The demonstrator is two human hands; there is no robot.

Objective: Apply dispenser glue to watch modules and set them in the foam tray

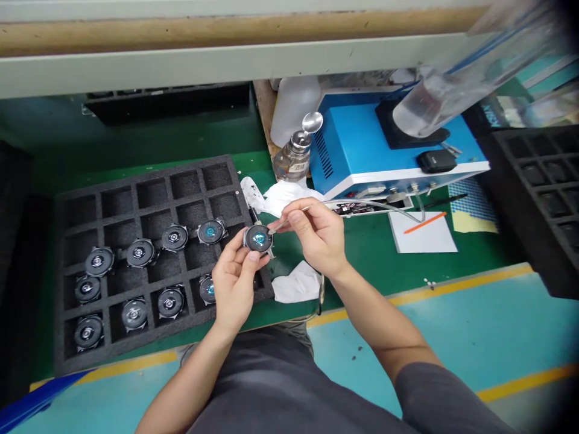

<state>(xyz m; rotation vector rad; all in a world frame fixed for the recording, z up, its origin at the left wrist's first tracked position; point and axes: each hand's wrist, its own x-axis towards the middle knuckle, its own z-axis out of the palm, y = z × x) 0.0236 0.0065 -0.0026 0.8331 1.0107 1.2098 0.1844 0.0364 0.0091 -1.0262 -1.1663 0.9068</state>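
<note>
My left hand (235, 280) is closed around the edge of a round black watch case (259, 239), its face turned up with a blue-green glint in the middle. In my right hand (316, 235), thumb and fingers pinch a thin needle-like tool (277, 228) whose tip is at the watch case's right rim; whether it touches cannot be told. A clear tube (384, 206) runs from near that hand to a blue box-shaped machine (362, 138). Several similar watch cases, one of them a lit-looking piece (211, 231), sit in or across the black foam tray (122, 232) to the left.
A glass bottle (293, 158) with a raised metal lid stands behind my hands, beside white tissues (289, 196). Another white cloth (297, 283) lies near the front edge. An orange stick (425, 222) rests on white paper (407, 241). More black trays (543, 199) stand right.
</note>
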